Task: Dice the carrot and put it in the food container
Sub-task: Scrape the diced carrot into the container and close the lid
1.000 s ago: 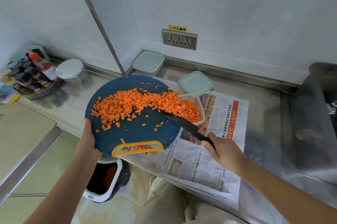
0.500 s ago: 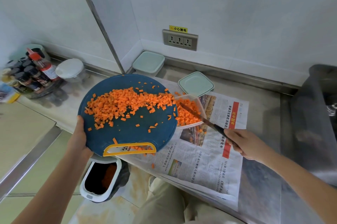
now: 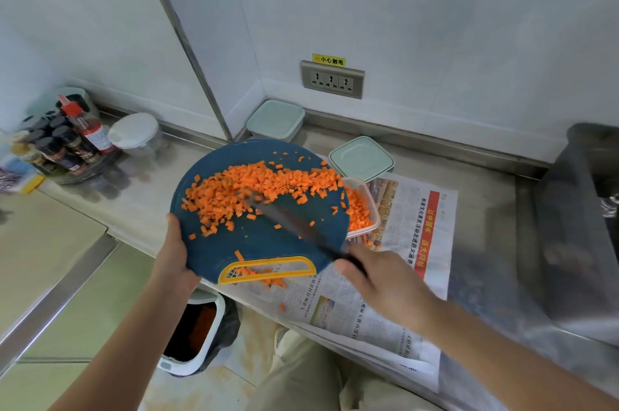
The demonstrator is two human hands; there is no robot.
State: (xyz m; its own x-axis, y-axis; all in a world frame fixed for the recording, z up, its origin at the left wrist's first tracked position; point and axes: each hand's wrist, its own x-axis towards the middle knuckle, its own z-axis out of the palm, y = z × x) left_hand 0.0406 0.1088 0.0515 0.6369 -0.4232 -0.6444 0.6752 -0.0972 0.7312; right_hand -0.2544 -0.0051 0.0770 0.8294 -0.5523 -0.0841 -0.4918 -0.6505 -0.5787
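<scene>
Left hand (image 3: pixel 174 253) grips the left rim of the blue cutting board (image 3: pixel 268 243), thumb on top, at the front edge of the worktop (image 3: pixel 140 196). Right hand (image 3: pixel 385 283) has its fingers curled round the handle of the knife (image 3: pixel 291 224). The blurred blade lies in the diced carrot (image 3: pixel 254 189) on the board. More dice sit in the food container (image 3: pixel 371 209), which stands on newspaper (image 3: pixel 418 243) at the board's right rim.

Yellow sticker (image 3: pixel 328 60) on the wall, directly above the socket plate (image 3: pixel 332 79): black characters "小心触电", small warning symbol at left.

Newspaper (image 3: pixel 438 216) on the counter: page number "03" near its top edge. Red banner (image 3: pixel 424 236) carries yellow characters, apparently "过中国年 品大同味". The black headline beside it is too small to read reliably.

Sauce bottle (image 3: pixel 89 129), red label: white print, illegible.
</scene>
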